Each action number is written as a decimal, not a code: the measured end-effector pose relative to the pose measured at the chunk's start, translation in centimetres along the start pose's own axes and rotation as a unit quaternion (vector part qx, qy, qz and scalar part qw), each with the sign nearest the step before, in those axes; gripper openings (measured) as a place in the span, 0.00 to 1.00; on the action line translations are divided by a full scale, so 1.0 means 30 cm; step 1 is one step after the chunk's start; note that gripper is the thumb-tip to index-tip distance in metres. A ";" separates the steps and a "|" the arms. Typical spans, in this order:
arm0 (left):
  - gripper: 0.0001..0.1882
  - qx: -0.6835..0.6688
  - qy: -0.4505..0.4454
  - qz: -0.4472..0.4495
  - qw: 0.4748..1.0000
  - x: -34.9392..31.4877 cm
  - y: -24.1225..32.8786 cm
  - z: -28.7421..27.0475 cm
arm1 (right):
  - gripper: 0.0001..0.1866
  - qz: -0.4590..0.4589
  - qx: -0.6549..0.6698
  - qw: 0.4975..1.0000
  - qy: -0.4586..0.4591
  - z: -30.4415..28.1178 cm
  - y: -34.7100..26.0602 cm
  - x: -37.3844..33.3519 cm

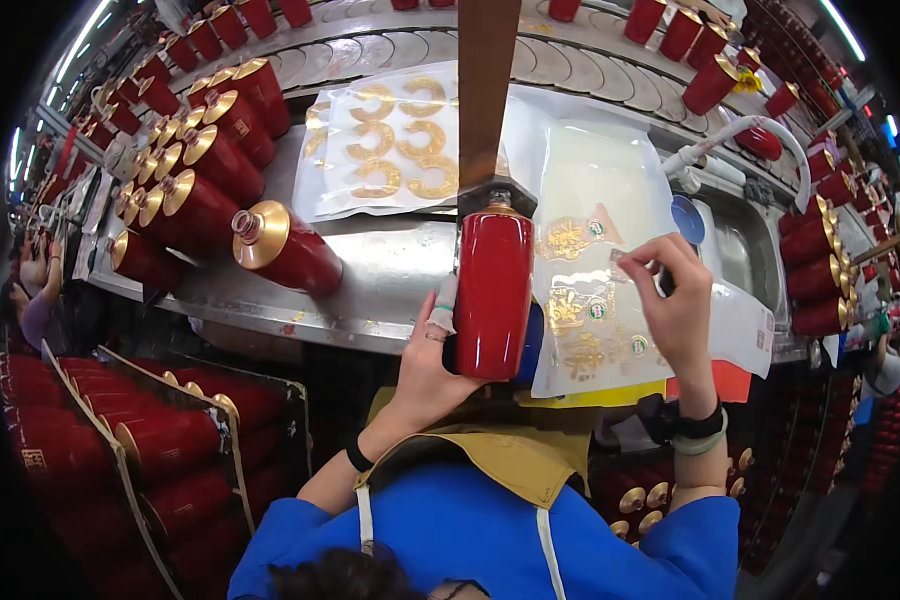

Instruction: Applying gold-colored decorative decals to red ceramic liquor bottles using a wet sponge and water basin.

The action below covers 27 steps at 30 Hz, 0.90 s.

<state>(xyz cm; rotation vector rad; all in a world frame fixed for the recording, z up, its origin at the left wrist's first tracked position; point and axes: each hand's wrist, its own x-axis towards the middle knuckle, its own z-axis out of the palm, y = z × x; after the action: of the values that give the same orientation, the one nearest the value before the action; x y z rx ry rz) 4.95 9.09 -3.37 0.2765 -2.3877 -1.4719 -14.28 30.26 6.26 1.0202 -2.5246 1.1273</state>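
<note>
A glossy red bottle (495,290) lies in front of me, its neck in a dark holder (497,192) at the foot of a brown upright post. My left hand (435,375) is closed around the bottle's near left side, with a pale wrap on one finger. To the right is a translucent sheet (605,185) bearing gold decals (570,308) with small green marks. Above the sheet's right part, my right hand (678,300) is closed in a pinch. Something small and pale shows at its fingertips, too small to name.
Left of the post lies a sheet of gold C-shaped decals (375,140). Several red bottles with gold shoulders crowd the metal table, one standing nearer (288,250). At right are a blue round thing (687,218), a sink (748,245) and a white curved pipe (770,125). A conveyor (580,65) runs behind.
</note>
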 end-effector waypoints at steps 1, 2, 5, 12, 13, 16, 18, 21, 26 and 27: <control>0.54 0.005 0.000 0.002 1.000 0.003 0.002 -0.006 | 0.05 -0.004 0.024 1.000 0.002 0.015 -0.019 0.001; 0.54 0.004 -0.001 0.002 1.000 0.006 0.003 -0.011 | 0.06 -0.011 0.020 1.000 -0.005 0.027 -0.037 0.002; 0.52 0.052 -0.001 0.064 0.997 0.007 0.003 -0.021 | 0.06 -0.025 0.042 0.998 -0.028 0.047 -0.089 0.008; 0.65 0.017 -0.050 0.047 0.997 0.025 0.064 -0.070 | 0.06 0.053 0.208 0.972 -0.095 0.093 -0.186 0.028; 0.66 -0.032 -0.049 0.027 0.998 0.034 0.075 -0.079 | 0.06 0.091 0.238 0.959 -0.123 0.113 -0.190 0.031; 0.61 -0.094 -0.049 0.003 0.994 0.087 0.080 -0.078 | 0.08 0.145 0.257 0.939 -0.175 0.183 -0.180 0.036; 0.56 -0.254 0.028 -0.086 0.963 0.127 0.069 -0.038 | 0.08 0.156 0.247 0.944 -0.154 0.227 -0.164 0.033; 0.39 -0.210 -0.030 -0.138 0.967 0.154 0.054 -0.009 | 0.08 0.149 0.243 0.951 -0.118 0.275 -0.140 0.022; 0.38 -0.193 -0.047 -0.143 0.970 0.145 0.069 -0.025 | 0.08 0.195 0.278 0.939 0.062 0.315 -0.113 0.029; 0.40 -0.151 -0.058 -0.163 0.973 0.149 0.065 -0.029 | 0.08 0.180 0.301 0.934 0.063 0.323 -0.107 0.032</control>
<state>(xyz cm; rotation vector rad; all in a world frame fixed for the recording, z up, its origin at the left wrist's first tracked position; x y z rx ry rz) 1.12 7.77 -0.52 0.5407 -2.2368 -2.0240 -11.92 21.32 1.84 0.5562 -2.3588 2.0843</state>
